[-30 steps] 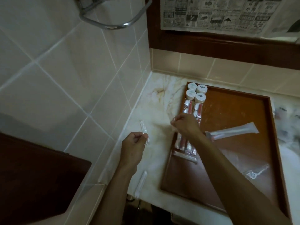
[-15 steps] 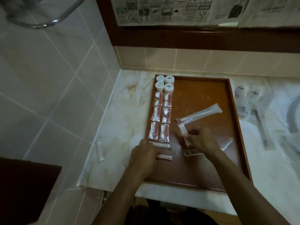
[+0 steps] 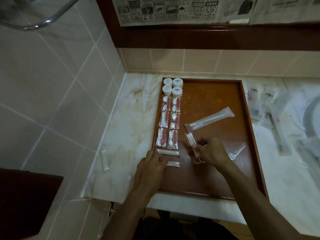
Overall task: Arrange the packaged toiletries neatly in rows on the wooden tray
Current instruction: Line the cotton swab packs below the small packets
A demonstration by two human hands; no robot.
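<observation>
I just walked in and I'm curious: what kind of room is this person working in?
Probably a hotel bathroom: tiled walls, a marble counter with what looks like a basin edge, and a wooden tray of small packaged toiletries.

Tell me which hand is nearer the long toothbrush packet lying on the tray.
Right. The right hand sits just below the toothbrush packet's near end; the left hand is farther, at the tray's left side.
</observation>
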